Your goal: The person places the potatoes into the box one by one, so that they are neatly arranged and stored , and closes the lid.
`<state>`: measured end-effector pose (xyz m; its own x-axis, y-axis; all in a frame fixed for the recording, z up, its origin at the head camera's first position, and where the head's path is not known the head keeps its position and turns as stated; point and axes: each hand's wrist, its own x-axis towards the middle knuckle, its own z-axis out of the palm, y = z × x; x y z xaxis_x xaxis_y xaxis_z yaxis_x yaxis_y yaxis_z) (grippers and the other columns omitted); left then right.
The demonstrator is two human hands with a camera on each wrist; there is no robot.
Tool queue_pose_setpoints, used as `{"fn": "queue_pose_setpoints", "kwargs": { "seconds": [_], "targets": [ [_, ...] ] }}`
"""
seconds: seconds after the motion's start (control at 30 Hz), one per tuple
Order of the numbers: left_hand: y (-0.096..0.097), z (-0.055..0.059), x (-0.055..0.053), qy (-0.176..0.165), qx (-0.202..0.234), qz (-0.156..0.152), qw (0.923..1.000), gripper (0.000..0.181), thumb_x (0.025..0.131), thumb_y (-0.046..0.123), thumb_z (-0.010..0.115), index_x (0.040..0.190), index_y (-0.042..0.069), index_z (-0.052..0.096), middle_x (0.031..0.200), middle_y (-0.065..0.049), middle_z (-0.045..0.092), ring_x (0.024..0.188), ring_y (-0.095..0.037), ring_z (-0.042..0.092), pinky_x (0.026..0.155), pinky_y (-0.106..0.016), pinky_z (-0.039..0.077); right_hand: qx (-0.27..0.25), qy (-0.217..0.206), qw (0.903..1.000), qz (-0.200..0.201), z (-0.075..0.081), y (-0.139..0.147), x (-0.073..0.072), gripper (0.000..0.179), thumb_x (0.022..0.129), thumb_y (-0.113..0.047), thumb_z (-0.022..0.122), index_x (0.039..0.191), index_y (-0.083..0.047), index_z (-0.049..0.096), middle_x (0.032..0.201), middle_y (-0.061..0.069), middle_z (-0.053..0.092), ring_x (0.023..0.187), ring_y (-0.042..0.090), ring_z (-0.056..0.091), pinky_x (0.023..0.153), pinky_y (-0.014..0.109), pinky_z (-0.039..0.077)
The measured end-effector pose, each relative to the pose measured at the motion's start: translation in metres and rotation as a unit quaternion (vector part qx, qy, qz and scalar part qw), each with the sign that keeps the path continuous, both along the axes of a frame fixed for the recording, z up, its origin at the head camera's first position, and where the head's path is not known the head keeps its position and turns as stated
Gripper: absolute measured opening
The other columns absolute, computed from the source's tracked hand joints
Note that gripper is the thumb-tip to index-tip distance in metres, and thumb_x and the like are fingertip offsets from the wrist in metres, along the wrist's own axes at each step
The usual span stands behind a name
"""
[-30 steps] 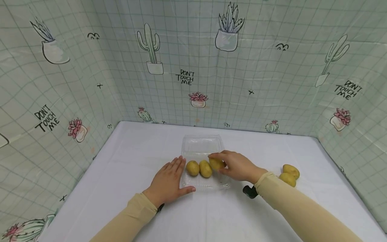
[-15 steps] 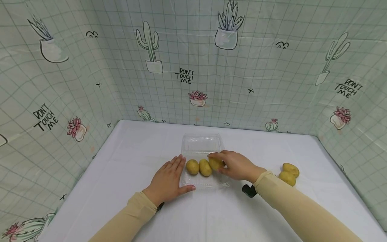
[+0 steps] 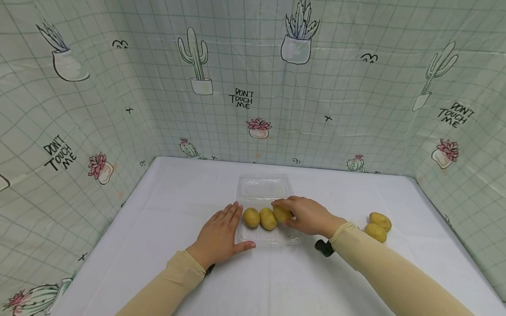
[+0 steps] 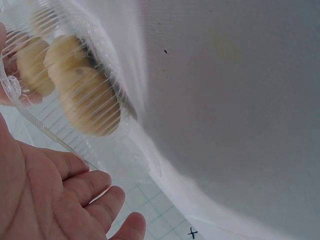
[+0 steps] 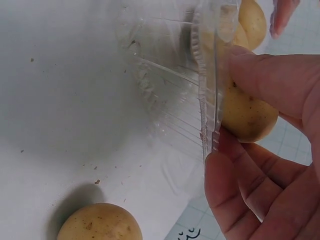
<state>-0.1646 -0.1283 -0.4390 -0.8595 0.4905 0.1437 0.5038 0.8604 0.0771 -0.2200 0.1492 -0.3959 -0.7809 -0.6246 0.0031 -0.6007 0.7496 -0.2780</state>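
Observation:
A clear plastic clamshell box [image 3: 269,239] lies with its lid raised back on the white table. Inside it, a left potato [image 3: 251,218] and a middle potato [image 3: 269,219] sit side by side. My right hand [image 3: 310,216] grips a third potato [image 3: 282,213] between thumb and fingers at the box's right side; in the right wrist view that potato [image 5: 250,115] shows just past the clear rim. Along the box's left edge my left hand [image 3: 218,237] rests with straight fingers and the thumb spread toward the front. The left wrist view shows its fingers beside the ribbed clear wall [image 4: 75,95].
Two more potatoes [image 3: 375,233] lie together on the table to the right, beyond my right forearm. A patterned curtain [image 3: 261,79] with cactus prints closes off the back and both sides. Small brown crumbs [image 5: 97,181] dot the tablecloth near the box.
Both hands and the potatoes stay practically in place. The whole head view has shifted up by a few pixels.

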Motion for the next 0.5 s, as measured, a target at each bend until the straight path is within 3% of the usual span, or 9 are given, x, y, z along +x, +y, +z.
{"fn": "queue_pose_setpoints", "kwargs": {
  "seconds": [0.17, 0.5],
  "targets": [
    [-0.0002, -0.0001, -0.0001, 0.002, 0.003, -0.002, 1.0000, 0.103, 0.089, 0.075, 0.050, 0.152, -0.005, 0.034, 0.156, -0.022, 0.033, 0.143, -0.035, 0.033, 0.114, -0.048, 0.030, 0.017, 0.007, 0.9998, 0.000, 0.0017, -0.0019, 0.0002, 0.056, 0.087, -0.016, 0.079, 0.139, -0.019, 0.059, 0.124, 0.007, 0.064, 0.107, 0.022, 0.063, 0.090, 0.042, 0.053],
    [-0.0004, -0.0012, -0.0009, 0.001, 0.002, 0.002, 1.0000, 0.103, 0.089, 0.075, 0.050, 0.152, -0.004, 0.033, 0.156, -0.021, 0.033, 0.143, -0.034, 0.033, 0.114, -0.047, 0.030, 0.051, 0.068, 0.9963, 0.015, 0.0026, -0.0055, 0.0017, 0.055, 0.081, -0.016, 0.084, 0.133, -0.017, 0.064, 0.111, 0.006, 0.068, 0.099, 0.024, 0.065, 0.074, 0.040, 0.057]
  ]
}}
